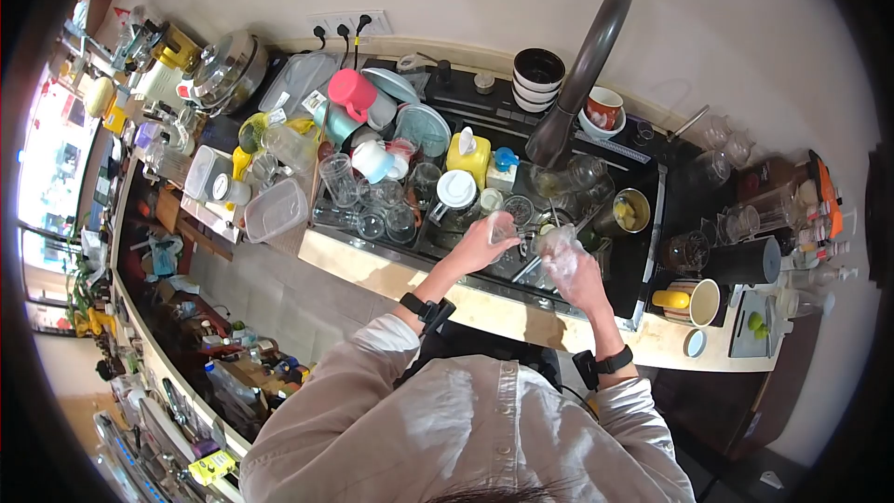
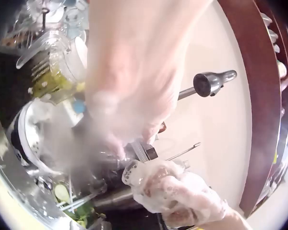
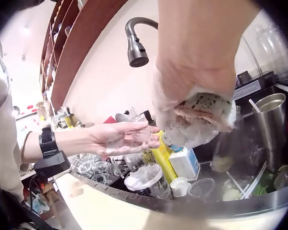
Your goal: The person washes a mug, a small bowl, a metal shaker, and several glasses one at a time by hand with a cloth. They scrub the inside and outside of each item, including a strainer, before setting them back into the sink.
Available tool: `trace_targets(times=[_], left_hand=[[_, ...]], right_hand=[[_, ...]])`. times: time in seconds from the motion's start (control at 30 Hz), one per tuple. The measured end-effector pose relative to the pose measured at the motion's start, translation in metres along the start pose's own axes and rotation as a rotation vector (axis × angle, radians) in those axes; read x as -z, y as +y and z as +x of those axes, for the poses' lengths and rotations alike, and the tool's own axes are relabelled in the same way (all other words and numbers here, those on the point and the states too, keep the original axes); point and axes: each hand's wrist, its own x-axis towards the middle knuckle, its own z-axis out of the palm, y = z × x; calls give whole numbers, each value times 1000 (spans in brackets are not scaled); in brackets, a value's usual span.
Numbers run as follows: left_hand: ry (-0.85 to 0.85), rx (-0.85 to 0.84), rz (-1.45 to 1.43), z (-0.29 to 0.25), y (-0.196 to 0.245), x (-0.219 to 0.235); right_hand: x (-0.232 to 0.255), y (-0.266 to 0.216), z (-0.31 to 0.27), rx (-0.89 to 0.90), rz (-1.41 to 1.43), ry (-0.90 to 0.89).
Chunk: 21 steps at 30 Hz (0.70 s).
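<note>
Over the front of the black sink, my left hand holds a small clear glass. In the right wrist view the fingers lie along the see-through glass wall. To its right, my right hand grips a foam-covered wad, like a sponge or cloth; suds hide its exact kind. White lather coats the right fingers in the left wrist view. Below the hands sit a white-rimmed mug, chopsticks and a steel cup with yellowish pieces in it.
A dark faucet arches over the sink's back. Many glasses crowd its left side, near a yellow bottle and a pink cup. Stacked bowls stand behind. On the right counter are a yellow-handled mug and a cutting board.
</note>
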Motion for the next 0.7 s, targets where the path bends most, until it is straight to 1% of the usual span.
trace_targets(times=[0.1, 0.2, 0.3, 0.4, 0.5, 0.6, 0.7], left_hand=[[47, -59, 347, -9, -22, 1], [70, -147, 509, -15, -26, 4], [98, -201, 570, -17, -27, 3], [73, -181, 540, -16, -36, 0], [80, -139, 571, -19, -21, 1], [212, -164, 522, -20, -14, 0], [221, 29, -14, -9, -4, -13]], right_hand=[[-2, -1, 1, 7, 6, -11], [0, -7, 2, -6, 25, -9], [-3, -5, 3, -9, -11, -21], [-10, 0, 4, 20, -23, -9], [-4, -8, 2, -30, -55, -73], [-6, -3, 1, 9, -33, -52], [-2, -14, 1, 41, 103, -49]])
